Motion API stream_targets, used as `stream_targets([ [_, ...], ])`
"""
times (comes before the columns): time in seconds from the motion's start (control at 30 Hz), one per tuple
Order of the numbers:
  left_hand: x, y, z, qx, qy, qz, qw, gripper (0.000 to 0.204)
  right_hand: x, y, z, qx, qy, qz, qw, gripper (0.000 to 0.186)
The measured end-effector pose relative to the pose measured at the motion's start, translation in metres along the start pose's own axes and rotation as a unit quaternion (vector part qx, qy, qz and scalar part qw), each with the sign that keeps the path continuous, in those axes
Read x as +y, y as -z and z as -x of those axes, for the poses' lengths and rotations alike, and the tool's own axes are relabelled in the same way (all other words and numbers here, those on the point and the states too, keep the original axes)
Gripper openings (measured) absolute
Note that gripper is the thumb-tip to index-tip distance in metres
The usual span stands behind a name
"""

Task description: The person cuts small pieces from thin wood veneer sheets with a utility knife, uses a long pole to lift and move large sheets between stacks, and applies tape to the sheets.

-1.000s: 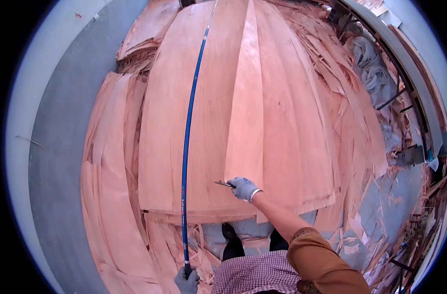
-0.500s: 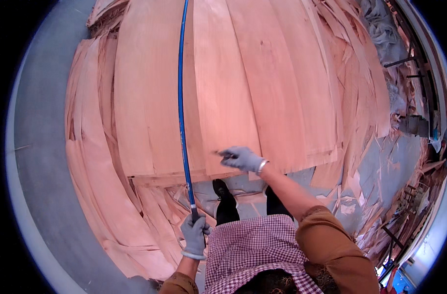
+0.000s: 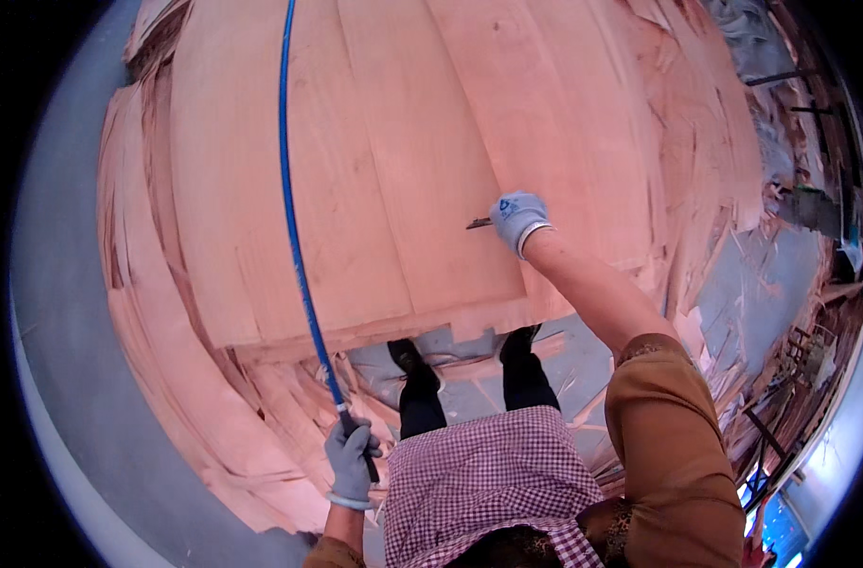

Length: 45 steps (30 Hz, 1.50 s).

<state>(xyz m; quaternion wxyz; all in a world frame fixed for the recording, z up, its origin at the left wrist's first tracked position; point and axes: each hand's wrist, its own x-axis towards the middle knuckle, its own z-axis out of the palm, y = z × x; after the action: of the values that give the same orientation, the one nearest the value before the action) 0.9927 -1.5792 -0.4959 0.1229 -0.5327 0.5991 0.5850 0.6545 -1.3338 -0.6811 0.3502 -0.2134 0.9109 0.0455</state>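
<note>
My left hand (image 3: 350, 459), in a grey glove, is closed around the dark grip of a long blue pole (image 3: 294, 218). The pole runs up and away over the stack of wood veneer sheets (image 3: 355, 170), past the upper edge of the view. Over the stack, right of the pole, my gloved right hand (image 3: 518, 216) is closed on a small dark knife-like blade (image 3: 478, 223) that points left. Whether the blade touches the top sheet I cannot tell. The fingers of my right hand are mostly hidden behind its back.
My feet (image 3: 408, 356) stand at the near edge of the stack. Long torn veneer strips (image 3: 204, 379) lie along its left side on the grey floor (image 3: 62, 312). Scraps and crumpled plastic sheeting (image 3: 746, 43) line the right, beside a dark metal frame (image 3: 810, 109).
My right hand has moved up and to the right over the stack with the blade. The left hand and pole have shifted left in view, as has the stack.
</note>
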Motion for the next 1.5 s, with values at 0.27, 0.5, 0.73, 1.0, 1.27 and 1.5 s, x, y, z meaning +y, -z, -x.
stream_targets([
  [0.27, 0.005, -0.02, 0.029, 0.016, -0.001, 0.007, 1.0, 0.01, 0.14, -0.016, 0.087, 0.222, 0.016, -0.308, 0.925, 0.028],
  [0.5, 0.004, -0.024, 0.029, 0.003, 0.004, -0.009, 1.0, 0.01, 0.279, -0.087, 0.086, 0.328, -0.22, -0.363, 0.844, 0.034],
  [0.73, 0.007, -0.038, 0.039, 0.017, 0.007, -0.013, 1.0, 0.009, 0.214, -0.067, 0.064, 0.322, -0.172, -0.208, 0.908, 0.04],
  [1.0, 0.013, -0.038, 0.038, 0.005, 0.022, -0.014, 1.0, 0.013, 0.123, -0.136, 0.034, 0.172, -0.14, -0.601, 0.768, 0.044],
  [1.27, -0.008, 0.002, 0.042, 0.064, -0.028, 0.004, 0.998, 0.009, 0.041, -0.068, 0.089, 0.188, -0.013, -0.781, 0.595, 0.03],
  [1.5, -0.02, 0.004, 0.001, -0.01, -0.007, -0.039, 0.999, 0.006, -0.059, 0.058, 0.101, 0.137, 0.101, -0.646, 0.744, 0.036],
])
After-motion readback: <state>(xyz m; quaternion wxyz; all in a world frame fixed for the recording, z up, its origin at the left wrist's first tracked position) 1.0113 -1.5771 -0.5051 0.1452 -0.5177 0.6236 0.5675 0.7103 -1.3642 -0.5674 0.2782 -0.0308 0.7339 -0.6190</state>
